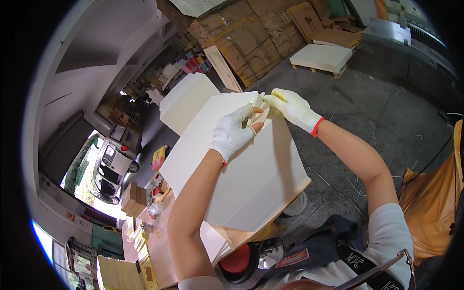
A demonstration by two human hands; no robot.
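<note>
Some white paper (254, 100) is pinched by the right grip (291, 109); the left grip (233, 131) is half open against it. Beneath both, the white stack (261, 186) seems begun, mostly left undone.

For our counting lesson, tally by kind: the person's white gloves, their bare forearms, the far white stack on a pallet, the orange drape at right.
White gloves: 2
Bare forearms: 2
White palletised stack: 1
Orange drape: 1
Total: 6
</note>
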